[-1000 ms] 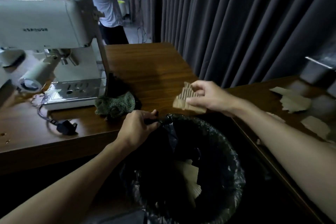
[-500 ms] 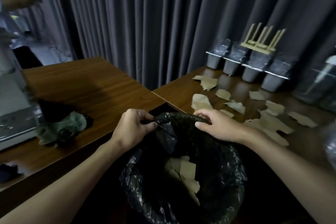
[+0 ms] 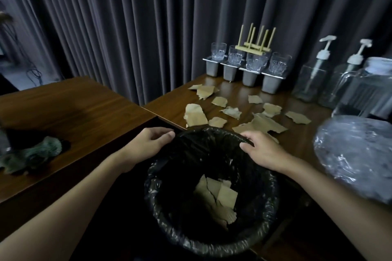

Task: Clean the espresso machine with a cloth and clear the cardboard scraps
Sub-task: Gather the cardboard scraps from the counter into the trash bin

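A round bin lined with a black bag (image 3: 263,214) stands low between two wooden tables. Several brown cardboard scraps (image 3: 218,197) lie at its bottom. My left hand (image 3: 148,144) grips the bag's rim on the far left side. My right hand (image 3: 261,148) holds the rim on the far right side, fingers curled over the edge. More torn cardboard scraps (image 3: 261,123) are spread over the right table (image 3: 169,108) just beyond the bin. A green cloth (image 3: 29,154) lies crumpled on the left table (image 3: 84,108). The espresso machine is out of view.
At the back of the right table stand several glasses on grey holders (image 3: 248,65) with a small wooden rack on top. Two pump bottles (image 3: 314,74) and a glass pitcher (image 3: 364,91) stand at the right, with a clear plastic-wrapped object (image 3: 356,159) in front. Dark curtains hang behind.
My right hand dropped its cardboard piece into the bin and took hold of the bag's rim. My view swung right, away from the espresso machine, toward the scrap-covered table.
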{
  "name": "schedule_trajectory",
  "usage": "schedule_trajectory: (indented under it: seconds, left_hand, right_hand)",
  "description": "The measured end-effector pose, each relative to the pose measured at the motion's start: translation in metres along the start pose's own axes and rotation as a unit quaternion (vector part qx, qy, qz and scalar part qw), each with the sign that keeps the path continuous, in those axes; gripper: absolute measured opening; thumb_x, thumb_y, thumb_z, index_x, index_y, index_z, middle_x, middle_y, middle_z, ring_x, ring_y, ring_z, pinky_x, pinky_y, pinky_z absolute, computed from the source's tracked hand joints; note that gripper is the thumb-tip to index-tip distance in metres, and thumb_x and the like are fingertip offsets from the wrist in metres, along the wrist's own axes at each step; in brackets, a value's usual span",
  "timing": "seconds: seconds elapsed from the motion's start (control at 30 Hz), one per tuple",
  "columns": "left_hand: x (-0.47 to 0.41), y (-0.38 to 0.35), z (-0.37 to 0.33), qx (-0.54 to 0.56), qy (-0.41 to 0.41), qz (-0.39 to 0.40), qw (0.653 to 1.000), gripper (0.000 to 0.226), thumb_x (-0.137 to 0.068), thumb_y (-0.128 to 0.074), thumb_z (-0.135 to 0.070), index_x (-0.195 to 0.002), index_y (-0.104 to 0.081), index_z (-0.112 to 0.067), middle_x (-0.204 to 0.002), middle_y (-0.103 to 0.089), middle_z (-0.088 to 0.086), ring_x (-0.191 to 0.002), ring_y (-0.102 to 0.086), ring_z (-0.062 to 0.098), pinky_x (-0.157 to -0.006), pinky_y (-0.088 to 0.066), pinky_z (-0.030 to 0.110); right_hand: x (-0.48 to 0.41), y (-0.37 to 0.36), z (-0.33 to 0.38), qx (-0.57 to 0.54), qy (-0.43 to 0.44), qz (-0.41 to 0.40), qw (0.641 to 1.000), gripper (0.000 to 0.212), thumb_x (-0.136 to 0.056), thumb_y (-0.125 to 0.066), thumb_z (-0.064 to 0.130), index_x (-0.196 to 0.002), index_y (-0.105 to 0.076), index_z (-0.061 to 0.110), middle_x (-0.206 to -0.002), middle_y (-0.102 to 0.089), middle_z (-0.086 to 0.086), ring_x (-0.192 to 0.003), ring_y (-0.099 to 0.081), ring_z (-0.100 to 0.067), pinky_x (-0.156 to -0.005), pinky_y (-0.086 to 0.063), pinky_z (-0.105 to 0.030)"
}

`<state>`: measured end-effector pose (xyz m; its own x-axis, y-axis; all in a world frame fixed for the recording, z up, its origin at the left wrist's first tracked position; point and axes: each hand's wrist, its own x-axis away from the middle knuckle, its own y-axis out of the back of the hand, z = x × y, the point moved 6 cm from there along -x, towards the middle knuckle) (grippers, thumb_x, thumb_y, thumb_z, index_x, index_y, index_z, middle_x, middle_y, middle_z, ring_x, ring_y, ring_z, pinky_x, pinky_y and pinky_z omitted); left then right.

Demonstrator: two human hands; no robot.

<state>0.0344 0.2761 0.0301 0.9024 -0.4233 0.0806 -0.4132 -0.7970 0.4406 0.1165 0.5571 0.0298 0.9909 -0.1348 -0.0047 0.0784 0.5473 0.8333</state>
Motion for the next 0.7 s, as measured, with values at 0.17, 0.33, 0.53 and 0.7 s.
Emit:
schedule_trajectory:
  seconds: [0.17,0.33,0.53,0.7]
  left_hand:
    - [0.009,-0.022,-0.011,-0.002,-0.043,-0.019,0.999,0.047,-0.089,-0.073,-0.033,-0.133,-0.06,-0.026,-0.126,-0.065,-0.009,-0.115,-0.063,0.007,-0.097,-0.052,0.026]
    - [0.0,-0.04,-0.016,-0.14,-0.089,-0.004,0.986,0.048,-0.088,-0.075,-0.03,-0.133,-0.059,-0.027,-0.119,-0.062,-0.016,-0.117,-0.056,0.002,-0.099,-0.047,0.024]
    - [-0.02,-0.031,0.004,-0.192,-0.11,-0.013,0.975,0.033,-0.091,-0.072,-0.018,-0.124,-0.069,-0.02,-0.116,-0.068,-0.012,-0.112,-0.063,0.008,-0.099,-0.051,0.026]
    - [-0.049,-0.011,0.028,-0.207,-0.092,0.003,0.974,0.035,-0.092,-0.072,-0.02,-0.126,-0.067,-0.02,-0.119,-0.07,-0.005,-0.114,-0.064,0.012,-0.101,-0.052,0.034]
  right_hand:
    - [0.009,0.005,-0.02,-0.004,-0.018,0.011,1.0,0.024,-0.097,-0.055,0.024,-0.119,-0.063,0.018,-0.106,-0.069,-0.003,-0.102,-0.064,-0.021,-0.092,-0.052,-0.041]
    - [0.009,-0.003,-0.022,-0.049,-0.013,0.042,0.998,0.03,-0.097,-0.056,0.024,-0.127,-0.06,0.019,-0.124,-0.064,-0.002,-0.121,-0.056,-0.019,-0.103,-0.046,-0.039]
    - [-0.003,-0.016,-0.018,-0.09,-0.022,0.091,0.992,0.025,-0.098,-0.054,0.022,-0.122,-0.061,0.019,-0.119,-0.066,0.001,-0.116,-0.059,-0.015,-0.102,-0.047,-0.043]
    - [-0.033,-0.015,0.005,-0.077,-0.005,0.056,0.995,0.042,-0.096,-0.057,0.034,-0.133,-0.054,0.016,-0.115,-0.059,0.005,-0.113,-0.056,-0.009,-0.098,-0.046,-0.028]
